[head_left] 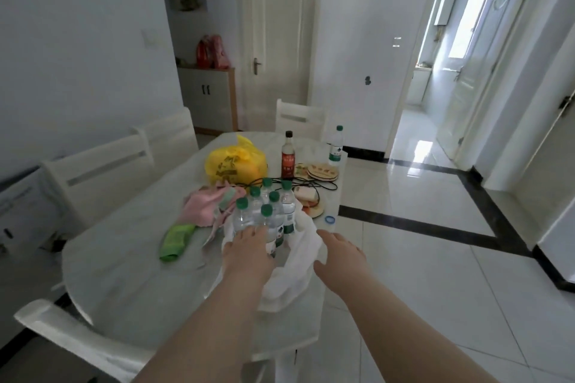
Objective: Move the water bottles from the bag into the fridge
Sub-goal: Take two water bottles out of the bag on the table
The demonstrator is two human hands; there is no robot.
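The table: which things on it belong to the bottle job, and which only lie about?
Job: clear green-capped plastic water bottles; white plastic bag around them; left hand on a bottle; right hand on the bag.

Lying about: yellow plastic bag; dark glass sauce bottle; pink cloth; green packet.

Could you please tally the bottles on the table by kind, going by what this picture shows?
Green-capped water bottles in the white bag: 6
Green-capped water bottle standing alone at the far edge: 1
Dark sauce bottle: 1
Total: 8 bottles
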